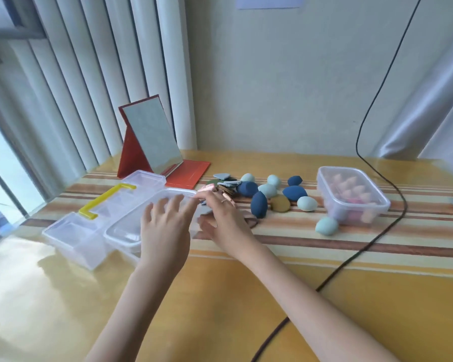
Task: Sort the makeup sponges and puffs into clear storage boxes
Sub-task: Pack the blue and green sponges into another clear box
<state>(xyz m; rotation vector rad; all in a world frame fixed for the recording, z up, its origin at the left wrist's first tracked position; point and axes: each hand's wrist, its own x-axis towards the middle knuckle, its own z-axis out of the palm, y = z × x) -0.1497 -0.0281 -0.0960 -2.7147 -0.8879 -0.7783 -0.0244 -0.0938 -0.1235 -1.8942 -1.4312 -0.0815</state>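
A clear rectangular plastic storage box (120, 232) is seen at the left of the yellow tabletop (220, 296), just in front of a clear compartment case with a yellow handle (89, 205). The left hand (165, 228) is spread wide above this box, fingers straight and apart, nothing held. The right hand (220, 218) is placed at the box's right end, fingers extended; whether anything is pinched cannot be told through the blur. Just beyond the right hand, a heap of flat grey, pink and brown puffs (224, 185) is found on the striped cloth (351, 244), with dark blue and pale teal egg-shaped sponges (275, 193) beside it. Farther right, a second clear box filled with pink sponges (352, 194) is seen, one teal sponge (326, 226) touching its front. A red-framed standing mirror (152, 142) is set behind, and a black cable (377, 231) is draped across the tabletop
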